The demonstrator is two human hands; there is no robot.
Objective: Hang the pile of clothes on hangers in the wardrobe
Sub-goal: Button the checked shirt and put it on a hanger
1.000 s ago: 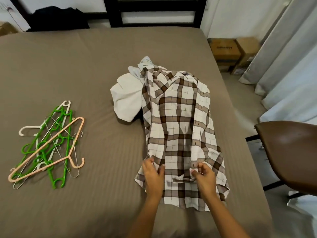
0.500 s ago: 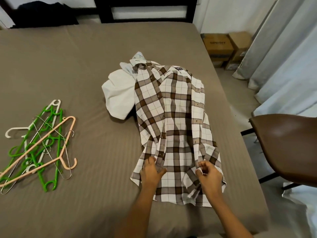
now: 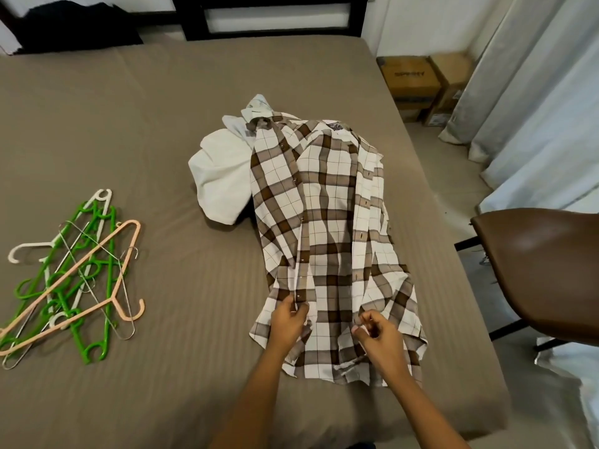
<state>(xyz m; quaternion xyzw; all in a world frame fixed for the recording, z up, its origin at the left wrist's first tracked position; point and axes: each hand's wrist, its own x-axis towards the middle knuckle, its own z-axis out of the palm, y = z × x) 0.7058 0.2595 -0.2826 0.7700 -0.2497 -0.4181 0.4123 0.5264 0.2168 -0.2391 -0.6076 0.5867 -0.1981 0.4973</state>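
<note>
A brown-and-white plaid shirt lies lengthwise on the bed, collar away from me, its front spread open. My left hand pinches the button edge near the hem. My right hand pinches the buttonhole edge on the other side. Under the shirt's far left part sits a white garment with another pale one behind it. A heap of hangers in green, white, peach and wire lies on the bed at the left.
The grey-brown bed sheet fills most of the view. A brown chair stands close at the right. Cardboard boxes and pale curtains are at the far right. Dark cloth lies by the black headboard.
Both hands have pulled the shirt's two front edges apart near the hem, so the shirt now lies open. The hangers and the other clothes have not moved.
</note>
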